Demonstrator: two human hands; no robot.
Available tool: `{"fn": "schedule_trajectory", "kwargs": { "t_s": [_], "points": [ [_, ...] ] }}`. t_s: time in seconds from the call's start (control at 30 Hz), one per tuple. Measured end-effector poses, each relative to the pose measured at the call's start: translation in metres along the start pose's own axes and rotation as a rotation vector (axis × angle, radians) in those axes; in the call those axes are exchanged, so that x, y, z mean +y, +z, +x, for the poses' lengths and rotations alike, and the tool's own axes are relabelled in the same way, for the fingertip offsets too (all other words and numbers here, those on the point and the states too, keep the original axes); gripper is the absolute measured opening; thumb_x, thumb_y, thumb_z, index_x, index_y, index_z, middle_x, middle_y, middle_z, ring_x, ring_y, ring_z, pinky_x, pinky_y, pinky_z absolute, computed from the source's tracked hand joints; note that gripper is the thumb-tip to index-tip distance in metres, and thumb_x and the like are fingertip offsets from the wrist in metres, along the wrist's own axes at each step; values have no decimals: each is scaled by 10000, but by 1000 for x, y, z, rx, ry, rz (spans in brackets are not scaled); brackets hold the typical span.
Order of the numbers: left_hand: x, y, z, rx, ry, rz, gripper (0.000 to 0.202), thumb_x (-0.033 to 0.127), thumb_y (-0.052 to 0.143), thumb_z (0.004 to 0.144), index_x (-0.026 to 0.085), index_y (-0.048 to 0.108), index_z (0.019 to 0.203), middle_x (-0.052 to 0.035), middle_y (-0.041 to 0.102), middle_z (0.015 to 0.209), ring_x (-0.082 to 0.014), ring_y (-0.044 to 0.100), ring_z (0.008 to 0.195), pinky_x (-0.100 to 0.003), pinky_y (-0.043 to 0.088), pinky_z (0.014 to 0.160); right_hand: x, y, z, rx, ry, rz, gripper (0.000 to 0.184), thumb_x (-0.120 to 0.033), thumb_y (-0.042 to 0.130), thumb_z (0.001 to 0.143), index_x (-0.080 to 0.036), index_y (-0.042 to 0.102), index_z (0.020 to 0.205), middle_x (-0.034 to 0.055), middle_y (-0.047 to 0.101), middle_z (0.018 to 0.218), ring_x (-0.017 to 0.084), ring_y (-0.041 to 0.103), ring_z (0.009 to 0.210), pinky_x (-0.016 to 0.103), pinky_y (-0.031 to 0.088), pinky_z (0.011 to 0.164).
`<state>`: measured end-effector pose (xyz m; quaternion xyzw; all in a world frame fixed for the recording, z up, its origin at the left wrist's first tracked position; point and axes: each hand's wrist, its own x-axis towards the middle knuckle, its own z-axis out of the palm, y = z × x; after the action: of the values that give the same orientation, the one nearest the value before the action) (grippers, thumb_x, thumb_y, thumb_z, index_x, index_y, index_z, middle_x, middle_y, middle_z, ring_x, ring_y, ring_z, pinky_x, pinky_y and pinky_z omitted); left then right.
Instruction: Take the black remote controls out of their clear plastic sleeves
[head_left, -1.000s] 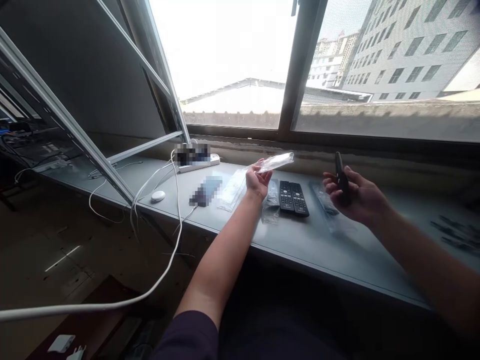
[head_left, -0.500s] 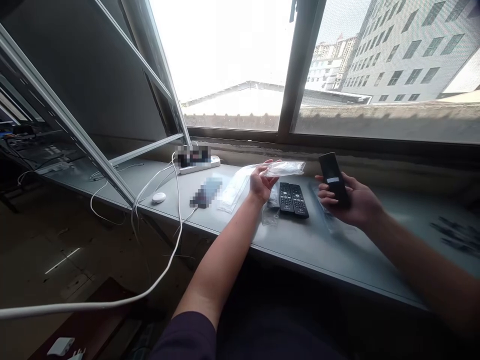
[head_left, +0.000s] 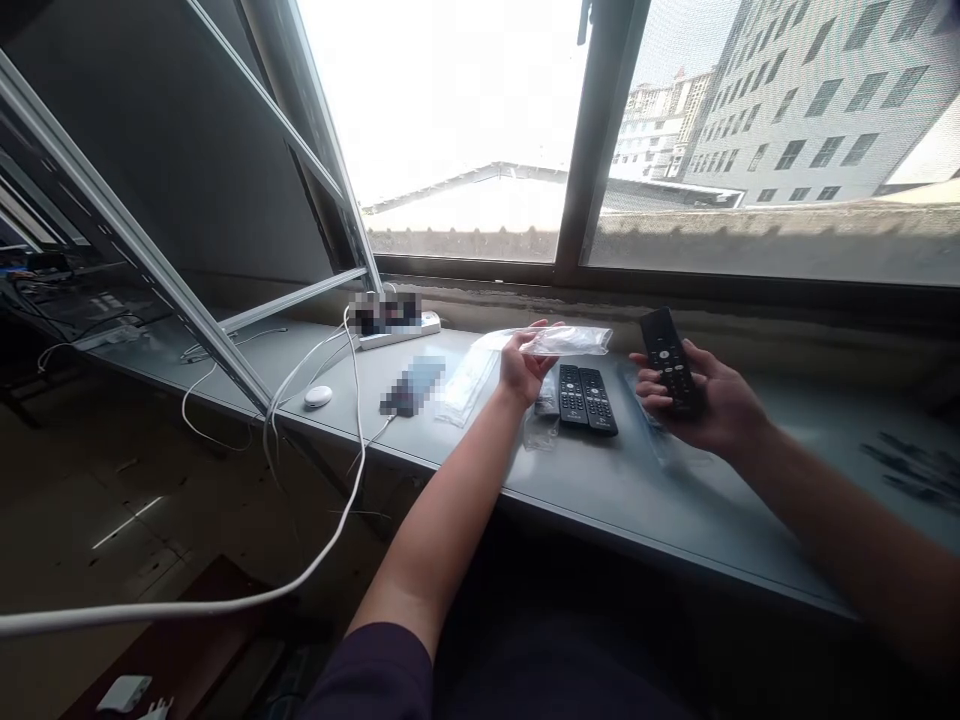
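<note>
My left hand (head_left: pixel 523 368) is closed on a clear plastic bag (head_left: pixel 576 341), which sticks out to the right above the table. In my right hand (head_left: pixel 716 402) a black remote control (head_left: pixel 669 362) is held tilted, its button side facing me. Two more black remotes (head_left: pixel 572 396) lie side by side on the table between my hands. Beside them, partly under my left hand, is another clear bag (head_left: pixel 541 430) with something dark in it. More flat plastic bags (head_left: pixel 466 385) are spread left of my left wrist. Beneath my right hand lies some clear plastic (head_left: pixel 660 440).
A white power strip (head_left: pixel 401 328) stands by the window wall. Near it are a blurred-out device (head_left: pixel 412 386) on a cable and a round white object (head_left: pixel 317 396). A white cable (head_left: pixel 352 500) hangs over the table's front edge. Dark items (head_left: pixel 915 470) lie far right.
The remote in my right hand has turned over: before, its back with a pale label showed, and now its buttons show. My left hand and the bag are almost unmoved.
</note>
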<state>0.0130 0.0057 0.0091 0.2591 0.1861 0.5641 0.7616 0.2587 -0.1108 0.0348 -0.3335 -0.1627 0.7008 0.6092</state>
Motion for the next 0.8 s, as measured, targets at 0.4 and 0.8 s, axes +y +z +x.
{"fn": "schedule_trajectory", "kwargs": {
  "t_s": [0.4,0.8],
  "points": [
    [0,0,-1,-8,-7,30,467,216,606,994,144,780,1421,-149,870,1356,-217,862,1002,-225,656,701,-1,-1,0,-64,3,-16,395,-377,393,1245,-212,691,1446,20,592,833,144,504,476,228,473,296],
    [1,2,-3,15,-9,59,436,230,613,1009,156,785,1402,-153,848,1416,-235,861,1084,-245,678,775,-1,0,0,51,-48,-109,324,-441,550,1166,-253,789,1279,145,743,1103,205,635,687,260,597,438]
  ]
}}
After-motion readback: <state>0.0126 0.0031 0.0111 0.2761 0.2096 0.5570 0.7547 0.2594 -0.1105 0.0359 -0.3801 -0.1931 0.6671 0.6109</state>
